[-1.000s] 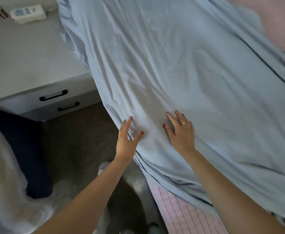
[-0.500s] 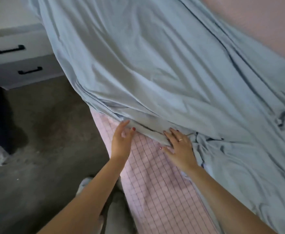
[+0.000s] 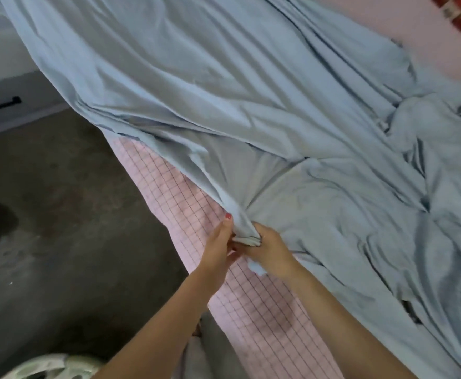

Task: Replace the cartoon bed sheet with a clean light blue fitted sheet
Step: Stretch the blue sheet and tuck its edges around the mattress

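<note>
A light blue fitted sheet (image 3: 251,105) lies spread and heavily wrinkled over most of the bed, with long folds running across it and a crumpled heap toward the far right side. Along the near edge of the bed the sheet stops short, leaving a strip of the pink checked mattress cover (image 3: 256,310) bare, from the near corner up along the side that faces the floor.

Both hands meet at that edge, gripping the same bunched hem of the sheet. The left hand (image 3: 219,247) is closed around the gathered cloth from the floor side, its thumb with a red nail lying up along the fold. The right hand (image 3: 270,250) is clenched on the bunch from the bed side, knuckles up, and a small flap of blue cloth pokes out beneath it. The fabric fans out from their grip in tight creases across the mattress.

Beside the bed is a dark grey floor (image 3: 60,214). At the left edge stands a white drawer unit (image 3: 8,88) with a black handle. Something pale and rounded, too blurred to name, sits at the bottom left corner.
</note>
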